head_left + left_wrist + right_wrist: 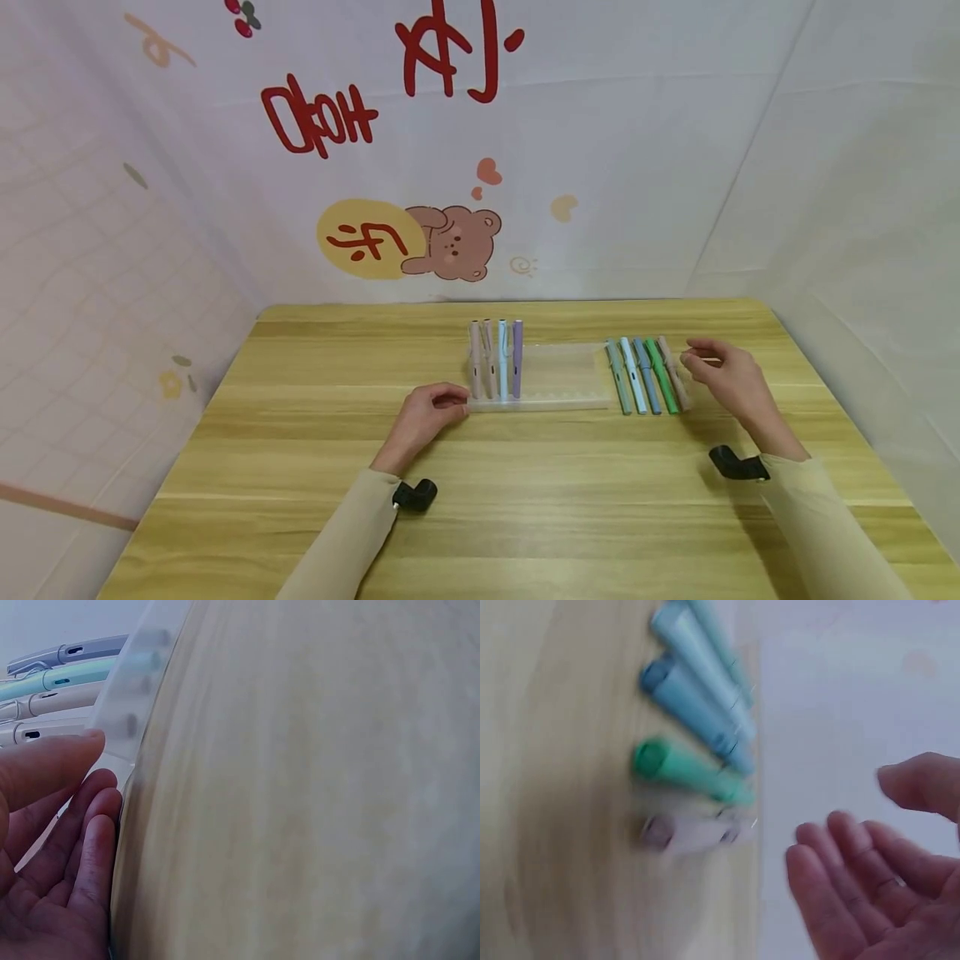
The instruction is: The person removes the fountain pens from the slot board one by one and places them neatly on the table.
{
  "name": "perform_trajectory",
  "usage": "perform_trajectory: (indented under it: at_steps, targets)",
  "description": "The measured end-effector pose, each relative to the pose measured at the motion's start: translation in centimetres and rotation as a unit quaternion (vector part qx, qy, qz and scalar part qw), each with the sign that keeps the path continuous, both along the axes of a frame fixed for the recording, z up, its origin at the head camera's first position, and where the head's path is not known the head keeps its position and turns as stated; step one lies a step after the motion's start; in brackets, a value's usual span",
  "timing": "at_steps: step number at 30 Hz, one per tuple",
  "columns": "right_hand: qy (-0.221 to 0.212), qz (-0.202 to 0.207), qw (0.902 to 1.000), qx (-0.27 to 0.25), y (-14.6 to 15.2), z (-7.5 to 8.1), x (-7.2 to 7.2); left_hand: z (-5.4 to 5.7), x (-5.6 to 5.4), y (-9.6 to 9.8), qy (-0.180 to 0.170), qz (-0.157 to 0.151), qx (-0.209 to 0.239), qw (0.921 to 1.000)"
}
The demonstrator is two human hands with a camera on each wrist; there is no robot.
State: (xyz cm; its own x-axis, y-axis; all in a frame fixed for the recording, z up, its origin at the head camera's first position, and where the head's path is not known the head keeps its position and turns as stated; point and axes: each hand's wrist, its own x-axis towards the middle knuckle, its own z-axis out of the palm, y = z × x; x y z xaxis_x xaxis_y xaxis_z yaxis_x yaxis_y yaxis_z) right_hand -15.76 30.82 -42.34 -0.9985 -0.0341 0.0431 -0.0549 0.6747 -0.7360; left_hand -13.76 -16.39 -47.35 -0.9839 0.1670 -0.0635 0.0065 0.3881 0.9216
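Note:
A clear plastic pen stand (pixel 558 403) holds a beige-pink pen (pixel 476 358), a pale mauve pen (pixel 491 362), a light blue pen (pixel 503 358) and a purple pen (pixel 517 358) upright at its left part. My left hand (pixel 427 417) holds the stand's left end between thumb and fingers. To the right lies a row of pens, among them a green pen (pixel 662 375) and a beige-pink pen (pixel 672 371) at its right end. Beside that last pen, my right hand (pixel 727 379) hovers with loosely bent fingers and nothing in them; thumb and fingers stand apart in the right wrist view.
Left of the green pen lie a blue pen (pixel 647 375), a pale blue pen (pixel 632 375) and a grey-green pen (pixel 618 375). The wooden table (pixel 540 508) ends at a printed white cloth (pixel 622 183) behind, with more cloth at both sides.

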Motion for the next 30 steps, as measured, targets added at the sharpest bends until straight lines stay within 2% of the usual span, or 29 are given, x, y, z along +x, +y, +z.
perform_trajectory:
  at_steps: [5, 11, 17, 22, 30]
  targets:
    - [0.04, -0.011, 0.9971, -0.064, -1.9, 1.3, 0.8, 0.2, -0.2, 0.1, 0.006, 0.002, 0.005, 1.0]
    - [0.096, -0.023, 0.986, -0.134, -4.5, 2.3, 1.7, 0.2, -0.2, 0.1, 0.003, 0.007, 0.002, 1.0]
    - [0.141, -0.032, 0.9752, -0.167, -6.8, 2.5, 2.6, 0.1, -0.1, 0.1, 0.003, 0.008, -0.001, 1.0]
    - [0.163, -0.022, 0.9679, -0.19, -8.7, 2.4, 3.0, 0.2, -0.1, 0.2, 0.004, 0.008, -0.003, 1.0]
    - [0.184, 0.019, 0.9552, -0.231, -11.4, 2.0, 3.2, 0.1, 0.0, 0.2, 0.005, 0.013, -0.006, 0.9999]
